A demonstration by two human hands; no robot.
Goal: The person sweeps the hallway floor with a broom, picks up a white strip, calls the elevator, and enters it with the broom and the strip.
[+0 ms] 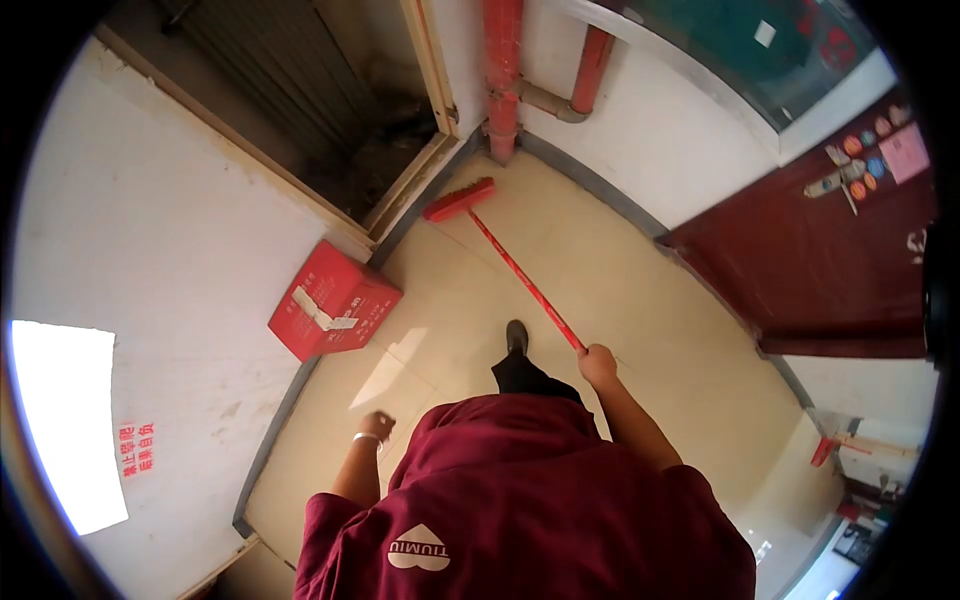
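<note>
My right hand [598, 366] is closed around the upper end of a broom [522, 277] with a red patterned handle. The handle slants away from me to the red broom head [460, 200], which rests on the tiled floor near the far corner. My left hand [377, 425], with a pale band at the wrist, hangs at my left side, away from the broom. Its fingers look curled in, and I see nothing in them. A red cardboard box [335, 300] with torn tape stands against the left wall, beyond my left hand.
A red pipe [503, 75] rises in the far corner beside an open recess [330, 110] with a wooden frame. On the right is a dark red door [800, 250] with stickers. Beige floor tiles [450, 310] lie between. One dark shoe [516, 337] is forward.
</note>
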